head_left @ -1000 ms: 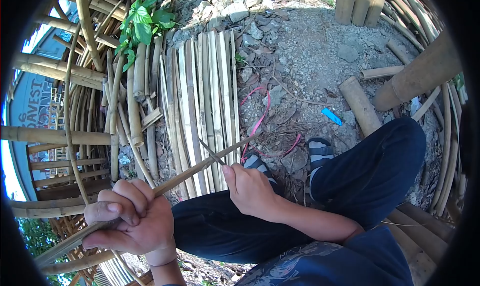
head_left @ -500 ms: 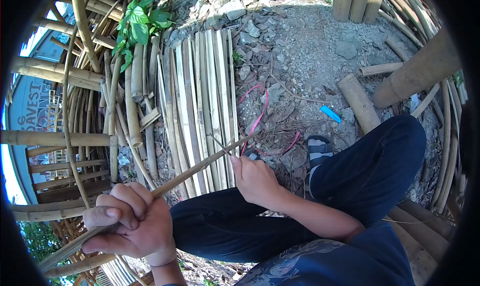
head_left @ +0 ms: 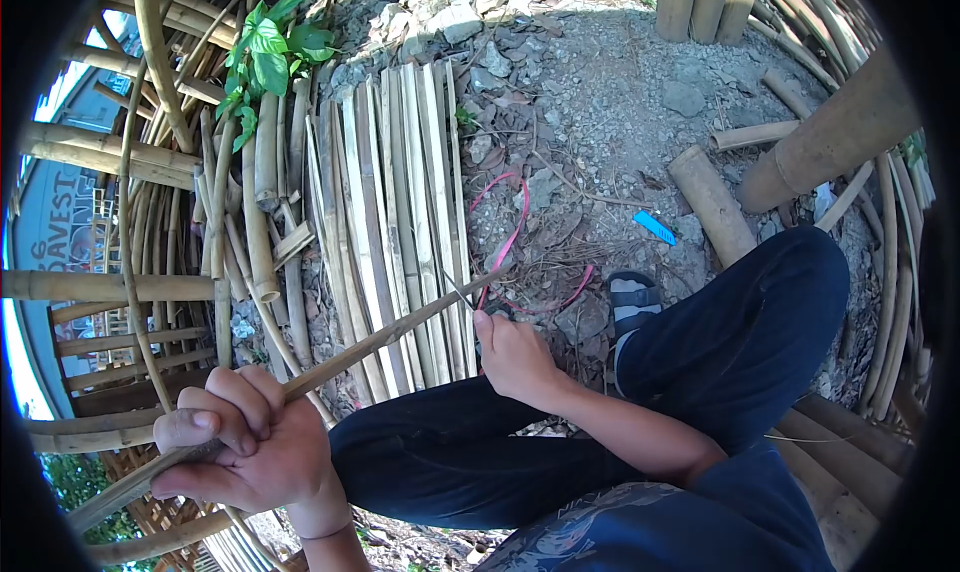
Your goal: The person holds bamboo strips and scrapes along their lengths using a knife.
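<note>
A long bamboo strip (head_left: 352,356) runs diagonally from the lower left up to the middle of the view. My left hand (head_left: 258,440) is closed around its lower part, with the palm turned up. Near the strip's far end, my right hand (head_left: 516,358) is closed on a knife whose thin dark blade (head_left: 458,289) crosses the strip. The knife's handle is hidden inside the fist. Beyond the hands, a row of split bamboo slats (head_left: 400,212) lies side by side on the ground.
A pink plastic strap (head_left: 517,222) curls on the gravel. Nearby are a blue plastic object (head_left: 655,226) and a cut bamboo piece (head_left: 712,204). A thick bamboo post (head_left: 835,142) stands at right. Bamboo framework (head_left: 120,287) and a leafy plant (head_left: 270,57) are at left.
My left hand and the bamboo strip have shifted slightly left. My right hand with the knife has moved slightly right, nearer the strip's far end.
</note>
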Demonstrator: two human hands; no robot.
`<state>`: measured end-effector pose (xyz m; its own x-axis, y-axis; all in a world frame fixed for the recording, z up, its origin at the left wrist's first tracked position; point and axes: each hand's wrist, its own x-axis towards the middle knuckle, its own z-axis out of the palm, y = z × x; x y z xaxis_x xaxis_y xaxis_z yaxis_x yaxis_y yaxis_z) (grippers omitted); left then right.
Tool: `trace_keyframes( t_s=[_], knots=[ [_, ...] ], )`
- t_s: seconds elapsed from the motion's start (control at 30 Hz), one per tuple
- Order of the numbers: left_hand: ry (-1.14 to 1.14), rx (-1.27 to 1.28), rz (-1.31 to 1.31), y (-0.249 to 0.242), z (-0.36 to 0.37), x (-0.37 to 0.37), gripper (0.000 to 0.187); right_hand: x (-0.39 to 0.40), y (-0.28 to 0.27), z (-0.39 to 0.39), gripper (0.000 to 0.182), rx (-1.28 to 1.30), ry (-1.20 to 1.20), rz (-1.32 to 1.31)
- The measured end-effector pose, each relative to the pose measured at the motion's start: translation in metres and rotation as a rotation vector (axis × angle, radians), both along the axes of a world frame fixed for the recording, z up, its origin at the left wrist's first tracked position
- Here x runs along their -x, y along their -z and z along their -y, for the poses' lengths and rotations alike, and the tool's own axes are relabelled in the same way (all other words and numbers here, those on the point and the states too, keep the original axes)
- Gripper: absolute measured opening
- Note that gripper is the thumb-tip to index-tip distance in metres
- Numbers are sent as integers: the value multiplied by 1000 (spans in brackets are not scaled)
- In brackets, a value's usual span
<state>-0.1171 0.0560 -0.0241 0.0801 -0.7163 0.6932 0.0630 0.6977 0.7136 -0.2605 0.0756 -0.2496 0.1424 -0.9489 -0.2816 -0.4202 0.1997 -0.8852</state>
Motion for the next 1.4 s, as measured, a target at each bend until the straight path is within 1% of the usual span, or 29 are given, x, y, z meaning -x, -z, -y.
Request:
trace_keyframes(
  t_s=[0.07, 0.1, 0.17, 0.2, 0.23, 0.27, 0.3, 0.33, 0.4, 0.43, 0.47, 0.53, 0.57, 0.6, 0.67, 0.73, 0.8, 0.83, 0.87, 0.93, 0.97, 1.07, 1.17, 1.27, 1.3, 1.4],
  knots=[
    [-23, -8, -20, 1, 1, 0, 58, 0, -58, -4, 45, 64, -47, 84],
    [-45, 1, -33, 0, 2, 0, 58, -4, -69, -9, 44, 126, -56, 168],
    [-28, -2, -23, -1, 2, 1, 58, -2, -71, -7, 44, 123, -61, 141],
    [-13, -4, -16, -1, 1, 1, 58, 0, -70, -6, 44, 121, -70, 112],
    [-14, -1, -16, 0, 1, 1, 58, -2, -51, -3, 47, 80, -57, 56],
    [-17, 1, -15, 0, 0, 1, 58, -4, -21, -1, 50, 71, 1, 9],
    [-18, 3, -13, 1, -1, 1, 58, -2, 18, 4, 52, -7, 6, -21],
    [-15, 5, -12, 0, -3, 0, 58, 1, 42, 9, 54, -84, 12, -50],
    [56, -8, 0, 0, -1, -2, 58, 2, 32, 10, 54, -32, 34, -31],
    [54, -15, -6, 0, 1, -3, 58, 4, 20, 7, 55, 3, 38, -15],
    [42, -17, -6, 0, 1, -4, 58, 4, -12, 6, 53, -31, -30, 16],
    [32, -8, -5, 0, 4, -7, 58, 0, -41, -1, 51, 75, -49, 101],
    [42, -4, -2, 0, 4, -9, 58, 0, -37, 1, 46, 63, -47, 111],
    [55, -1, 0, 0, 6, -10, 58, 1, -20, 2, 46, 65, -44, 113],
    [68, 0, 4, -1, 5, -11, 58, 2, 28, 5, 46, 104, 27, 23],
    [82, 2, 3, 0, 6, -13, 58, 1, 34, 8, 46, 73, 43, -14],
    [75, -1, -4, 0, 8, -17, 58, -6, 30, 1, 49, 75, 8, 11],
    [77, 0, -5, 0, 9, -18, 58, -7, 3, -2, 49, 82, 18, 92],
    [72, 0, -6, 0, 8, -18, 58, -8, -11, -4, 48, 105, 7, 132],
    [72, 1, -3, 0, 8, -17, 58, -8, -5, -2, 46, 148, -9, 76],
    [62, 2, 4, 0, 7, -15, 59, -8, 8, -2, 46, 150, -9, 77],
    [51, 8, 6, -2, 10, -16, 60, -12, 32, 2, 45, 144, 57, 10],
    [60, 1, 4, 0, 10, -18, 61, -11, -4, -4, 47, 138, 13, 16],
    [72, 5, 13, 0, 8, -18, 62, -10, 36, 3, 46, 153, 74, -3],
    [75, 11, 7, 0, 9, -17, 63, -13, 38, 5, 47, 71, 48, 72],
    [108, 5, 12, -1, 15, -25, 62, -7, -5, 0, 43, 112, -21, 55]
  ],
)
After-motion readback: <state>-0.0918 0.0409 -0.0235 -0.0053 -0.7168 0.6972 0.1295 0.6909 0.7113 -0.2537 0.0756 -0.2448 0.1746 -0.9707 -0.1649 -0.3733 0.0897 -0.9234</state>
